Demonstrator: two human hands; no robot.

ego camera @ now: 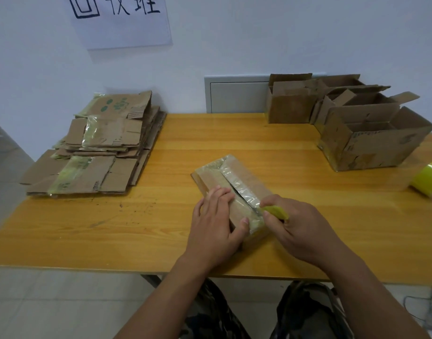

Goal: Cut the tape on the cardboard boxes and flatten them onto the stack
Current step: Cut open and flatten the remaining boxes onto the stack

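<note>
Currently left hand (216,226) pins light, crushable box (231,192) near table's front edge; right hand (300,228) grips knife (275,211) in taped seam.

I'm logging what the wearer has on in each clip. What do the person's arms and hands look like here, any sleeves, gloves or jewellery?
Both forearms are bare up to the frame's lower edge, with no sleeves in view. The left hand and right hand wear no gloves, and no rings, watch or wristbands show. The fingers are uncovered, with short nails. Below the table, camouflage-patterned trousers are visible.
</note>
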